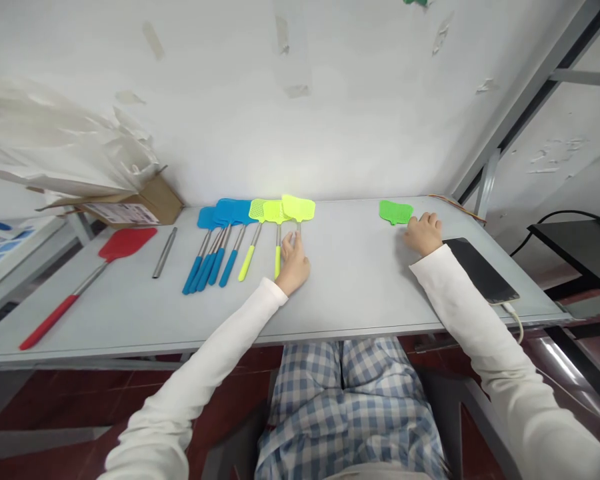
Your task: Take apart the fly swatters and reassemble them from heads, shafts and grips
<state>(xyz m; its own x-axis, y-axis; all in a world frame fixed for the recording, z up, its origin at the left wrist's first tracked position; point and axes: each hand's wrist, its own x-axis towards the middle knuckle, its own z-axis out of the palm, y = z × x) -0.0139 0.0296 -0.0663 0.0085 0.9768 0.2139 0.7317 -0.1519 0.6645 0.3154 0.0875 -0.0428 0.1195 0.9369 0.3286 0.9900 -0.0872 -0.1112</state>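
Observation:
My left hand (295, 265) is closed around the handle of the rightmost yellow fly swatter (299, 209), whose head rests partly over another yellow fly swatter (275, 211). A third yellow fly swatter (250, 250) lies just left of those. Beyond it several blue fly swatters (220, 257) lie close together, heads overlapping, handles toward me. On the right, my right hand (425, 233) rests on the table with its fingers curled, at the right edge of a green fly swatter head (396, 212). No long handle shows on this green piece. Whatever is under those fingers is hidden.
A red fly swatter (75, 293) and a metal tube (165, 253) lie on the left of the grey table (350, 287). Behind them stands a cardboard box (155, 200). A black phone (480, 270) with a white cable (514, 313) lies beside my right forearm.

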